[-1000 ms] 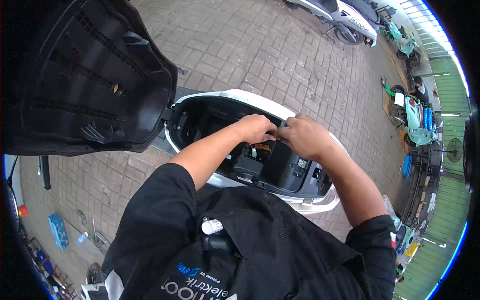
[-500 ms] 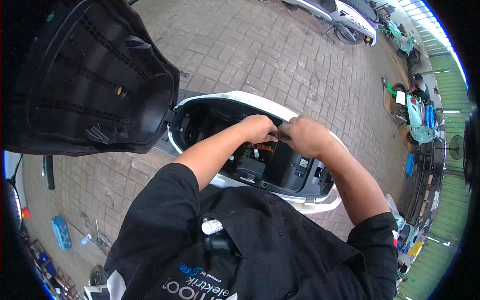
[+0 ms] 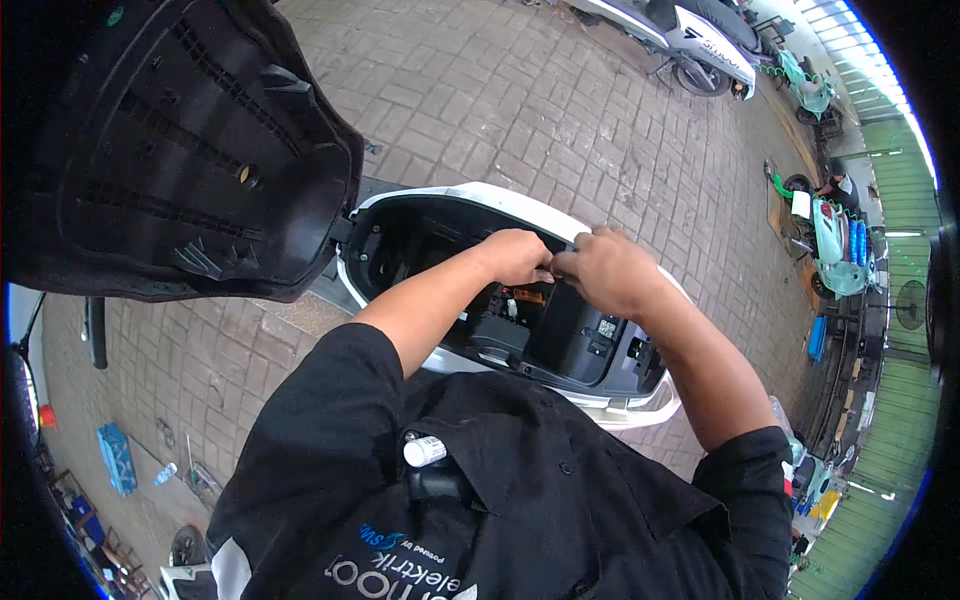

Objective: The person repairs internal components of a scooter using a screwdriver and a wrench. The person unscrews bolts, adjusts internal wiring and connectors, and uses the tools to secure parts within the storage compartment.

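Observation:
Both my hands meet over the open under-seat compartment of a white scooter. My left hand is closed, its fingertips pinched together. Close against it, my right hand is also closed with its fingers curled down. Whatever they pinch is too small or too hidden to make out. Below my fingers, orange and red wiring and a white connector show inside the compartment, near a black box-shaped part. The black seat is tipped up on its hinge at the left.
Another white scooter stands at the far right on the paving. Beyond it are pale green scooters and a person. A blue box and a clear bottle are on the ground at lower left.
My hands stay close together over the compartment, almost unmoved. The view has shifted slightly, and the person in the background has bent lower.

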A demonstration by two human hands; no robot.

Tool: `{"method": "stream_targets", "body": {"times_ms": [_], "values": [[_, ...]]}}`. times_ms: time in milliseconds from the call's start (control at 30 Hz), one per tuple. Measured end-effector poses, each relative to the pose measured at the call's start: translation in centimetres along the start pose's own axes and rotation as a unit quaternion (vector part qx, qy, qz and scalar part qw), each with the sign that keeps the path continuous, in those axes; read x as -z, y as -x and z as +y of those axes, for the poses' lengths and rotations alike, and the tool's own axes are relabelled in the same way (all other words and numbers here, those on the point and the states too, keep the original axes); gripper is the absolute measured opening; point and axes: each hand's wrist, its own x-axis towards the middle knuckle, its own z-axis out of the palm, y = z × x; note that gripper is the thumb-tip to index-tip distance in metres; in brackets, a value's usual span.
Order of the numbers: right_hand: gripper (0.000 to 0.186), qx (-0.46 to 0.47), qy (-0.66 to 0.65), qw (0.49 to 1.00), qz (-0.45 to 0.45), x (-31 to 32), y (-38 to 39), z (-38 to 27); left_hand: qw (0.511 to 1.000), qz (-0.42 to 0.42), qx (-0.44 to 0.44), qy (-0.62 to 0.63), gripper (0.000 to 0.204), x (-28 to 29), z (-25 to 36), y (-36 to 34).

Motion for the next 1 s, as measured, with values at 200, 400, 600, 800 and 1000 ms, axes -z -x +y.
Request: {"method": "stream_targets", "body": {"times_ms": [200, 400, 600, 800, 1000], "values": [[0.034, 0.127, 0.032, 0.983, 0.128, 1.5, 0.4, -0.8, 1.0, 0.0, 0.003, 0.018, 0.026, 0.2, -0.2, 0.2], [0.027, -0.1, 0.013, 0.991, -0.082, 1.4, -0.1, -1.3, 1.0, -0.004, 0.006, 0.003, 0.025, 0.0, 0.4, -0.1], [0.028, 0.204, 0.111, 0.957, 0.174, 0.5, 0.8, 0.1, 1.0, 0.018, -0.025, 0.004, 0.023, -1.2, -0.9, 0.3], [0.025, -0.128, -0.004, 0.992, -0.018, 1.5, 0.1, -1.8, 0.998, 0.041, -0.04, 0.003, 0.027, -0.5, -0.3, 0.6], [0.033, 0.16, 0.089, 0.961, 0.208, 0.8, 0.8, -0.4, 0.994, 0.106, -0.025, -0.007, 0.026, -1.8, -1.4, -0.3]]}}
